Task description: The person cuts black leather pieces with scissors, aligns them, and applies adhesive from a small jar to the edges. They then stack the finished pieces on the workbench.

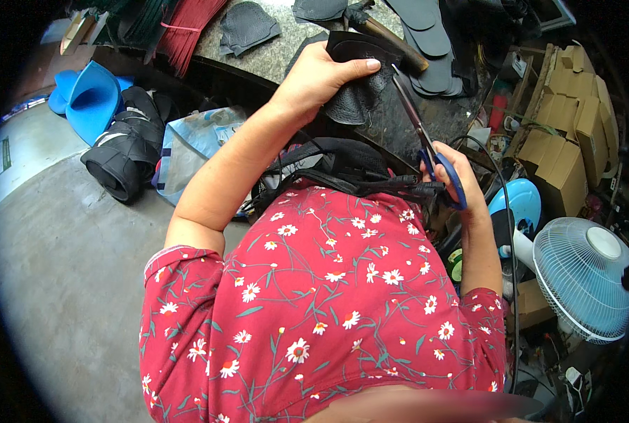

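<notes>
My left hand (313,79) grips a black textured piece of leather-like sheet (353,102) over the near edge of the worktable, thumb flat on top and fingers hidden beneath. In my right hand (466,180) is a pair of scissors (414,116) with blue handles, my fingers through the loops. Its blades look nearly closed and point away from me, their tips just right of the black piece and seemingly apart from it. Close beyond the piece lies a hammer (395,44) with a wooden handle.
Dark sole-shaped sheets (427,39) and cut textured pieces (249,29) lie on the worktable (293,15). Red strips (187,28) hang over its left edge. Cardboard boxes (558,155) and a fan (582,278) stand at right; a black roll (113,166) and a bag (194,141) at left.
</notes>
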